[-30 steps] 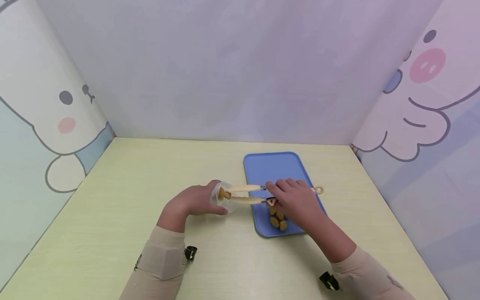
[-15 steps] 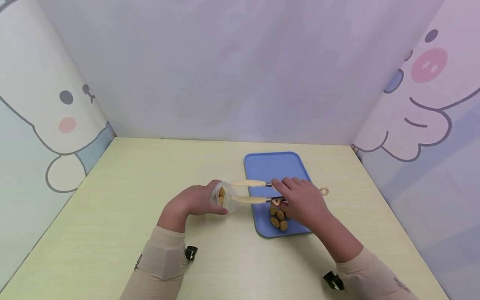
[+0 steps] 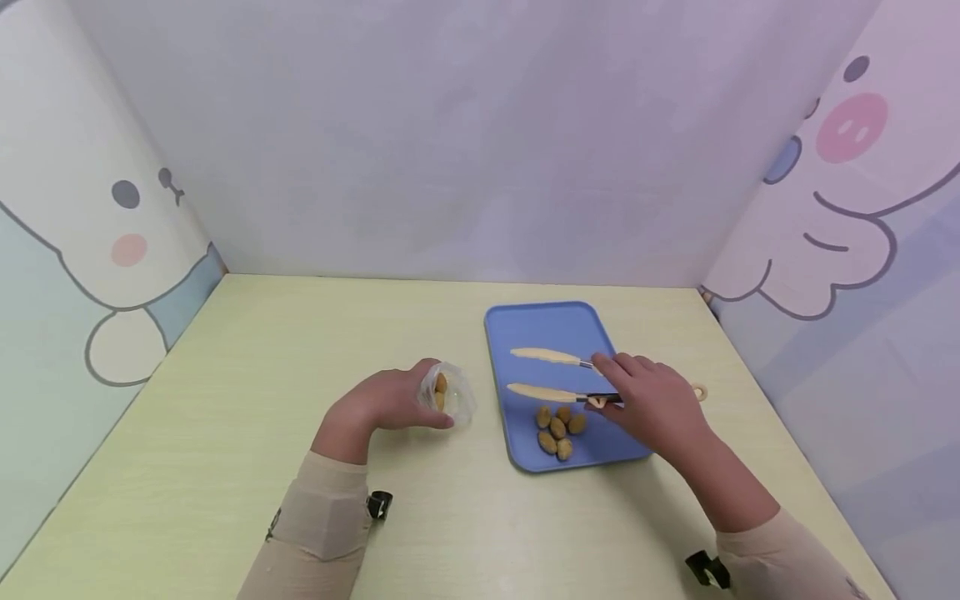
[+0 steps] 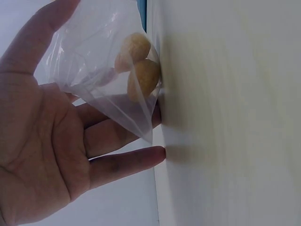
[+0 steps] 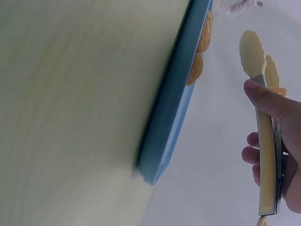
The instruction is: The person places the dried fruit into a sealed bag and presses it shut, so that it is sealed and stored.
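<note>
Right hand (image 3: 651,402) grips cream-tipped metal tongs (image 3: 546,392), withdrawn from clear plastic bag (image 3: 461,402) (deposit apparently complete). Left hand (image 3: 393,400) holds it.

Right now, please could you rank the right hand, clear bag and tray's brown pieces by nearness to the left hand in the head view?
1. Clear bag, in the left hand
2. Brown pieces, on the tray
3. Right hand, farther right

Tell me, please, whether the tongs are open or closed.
Open: the head view shows the tongs in the right hand with their tips apart.
</note>
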Action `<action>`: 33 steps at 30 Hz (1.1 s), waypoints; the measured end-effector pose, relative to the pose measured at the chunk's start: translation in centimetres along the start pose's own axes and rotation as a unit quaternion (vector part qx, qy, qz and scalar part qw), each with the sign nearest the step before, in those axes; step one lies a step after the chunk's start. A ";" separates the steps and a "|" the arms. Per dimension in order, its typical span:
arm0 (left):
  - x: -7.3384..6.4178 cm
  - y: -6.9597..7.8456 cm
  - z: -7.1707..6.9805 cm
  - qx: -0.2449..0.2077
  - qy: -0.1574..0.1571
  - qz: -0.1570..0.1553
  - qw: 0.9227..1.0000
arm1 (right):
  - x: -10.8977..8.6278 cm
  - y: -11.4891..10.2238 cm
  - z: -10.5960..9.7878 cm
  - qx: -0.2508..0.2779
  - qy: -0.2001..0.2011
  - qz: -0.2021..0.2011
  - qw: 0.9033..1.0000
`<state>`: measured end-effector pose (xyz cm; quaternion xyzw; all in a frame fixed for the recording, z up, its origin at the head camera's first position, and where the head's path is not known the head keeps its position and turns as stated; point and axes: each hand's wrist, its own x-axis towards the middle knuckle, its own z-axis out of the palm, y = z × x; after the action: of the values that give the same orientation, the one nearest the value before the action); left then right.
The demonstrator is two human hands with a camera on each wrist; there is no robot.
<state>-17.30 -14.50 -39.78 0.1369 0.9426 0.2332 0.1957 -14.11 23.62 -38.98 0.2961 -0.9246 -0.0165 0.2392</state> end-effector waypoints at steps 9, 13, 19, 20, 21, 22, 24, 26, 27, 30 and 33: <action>0.0 0.0 -0.1 -0.001 -0.004 -0.003 1.000 | -2.2 1.2 -0.3 0.012 -0.039 0.046 0.998; 0.0 -0.1 -0.1 -0.004 -0.005 -0.004 1.000 | -3.2 1.6 -0.4 0.011 -0.036 0.048 0.998; 0.1 -0.5 0.0 -0.004 -0.003 -0.002 1.000 | -4.2 1.7 -0.8 0.024 -0.082 0.085 0.993; 0.0 -0.5 0.0 -0.004 -0.003 -0.002 1.000 | -4.4 1.7 -0.9 0.028 -0.092 0.093 0.991; 0.0 -0.5 0.0 -0.004 -0.004 -0.001 1.000 | -4.6 1.7 -1.0 0.032 -0.100 0.100 0.989; 0.0 -0.6 0.0 -0.004 -0.003 -0.002 1.000 | -4.8 1.7 -1.1 0.036 -0.106 0.106 0.988; 0.0 -0.6 -0.1 -0.003 -0.003 -0.002 1.000 | -5.2 1.7 -1.2 0.043 -0.113 0.116 0.986; 0.0 -0.6 -0.1 -0.001 -0.002 -0.003 1.000 | -5.6 1.8 -1.2 0.047 -0.119 0.124 0.984; 0.0 -0.7 -0.1 0.000 -0.002 -0.002 1.000 | -5.7 1.9 -1.2 0.051 -0.124 0.128 0.983; 0.0 -0.7 -0.2 0.000 -0.002 -0.002 1.000 | -6.2 2.0 -1.2 0.060 -0.146 0.138 0.978; 0.1 -0.7 -0.2 -0.001 -0.002 -0.003 1.000 | -6.6 2.3 -1.1 0.068 -0.165 0.146 0.973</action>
<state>-17.54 -15.10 -39.99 0.1347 0.9423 0.2333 0.1985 -10.15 29.26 -40.43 0.1663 -0.9836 0.0326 0.0622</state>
